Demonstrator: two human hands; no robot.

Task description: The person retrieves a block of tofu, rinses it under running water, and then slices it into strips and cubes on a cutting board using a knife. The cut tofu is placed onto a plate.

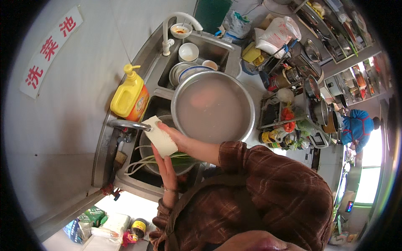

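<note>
Both my hands hold a white block, apparently tofu, at the end of the metal faucet spout. My right hand grips its upper right side, thumb on top. From below, the fingers of my left hand support its lower edge. Beneath the block, long green onions lie across a metal bowl in the near sink basin. A large steel basin of cloudy pinkish water, with a pale reddish shape in it, rests beside my right hand.
A yellow detergent bottle stands behind the faucet. Stacked bowls and plates sit in the far sink basin, near a white faucet. A brush lies by the sink's edge. Racks with pots stand right; a person in blue is beyond them.
</note>
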